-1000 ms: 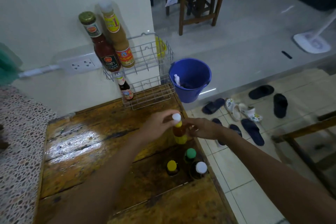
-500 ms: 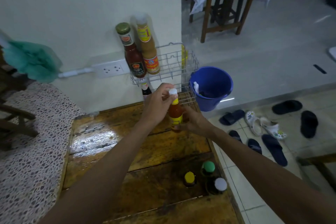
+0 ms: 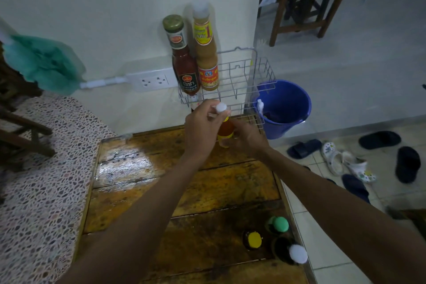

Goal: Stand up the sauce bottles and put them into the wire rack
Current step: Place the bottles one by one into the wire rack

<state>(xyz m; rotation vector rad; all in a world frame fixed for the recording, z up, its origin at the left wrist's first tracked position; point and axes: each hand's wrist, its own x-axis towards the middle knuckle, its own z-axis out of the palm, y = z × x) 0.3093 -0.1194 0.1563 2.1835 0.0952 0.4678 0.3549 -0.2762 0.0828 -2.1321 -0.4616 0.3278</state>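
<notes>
A two-tier wire rack [image 3: 258, 69] hangs on the wall above the wooden table [image 3: 143, 182]. Its top tier holds a dark red sauce bottle [image 3: 183, 62] and a tan sauce bottle [image 3: 205, 53]. Both hands hold an upright orange sauce bottle [image 3: 226, 128] with a white cap, right in front of the rack's lower tier. My left hand [image 3: 201, 130] pinches its neck near the cap. My right hand [image 3: 247, 137] grips the body low down. Three small bottles, green-capped [image 3: 280, 224], yellow-capped [image 3: 254, 239] and white-capped [image 3: 297, 253], stand at the table's near right corner.
A blue bucket [image 3: 290, 122] sits on the floor right of the rack. Sandals and slippers [image 3: 345, 163] lie on the tiles beyond the table's right edge. A wall socket [image 3: 153, 80] is left of the rack. A wet patch [image 3: 124, 163] glistens on the table's left side.
Both hands have carried the orange bottle away from the three small bottles, up the table to the rack's lower tier. The camera has followed forward.
</notes>
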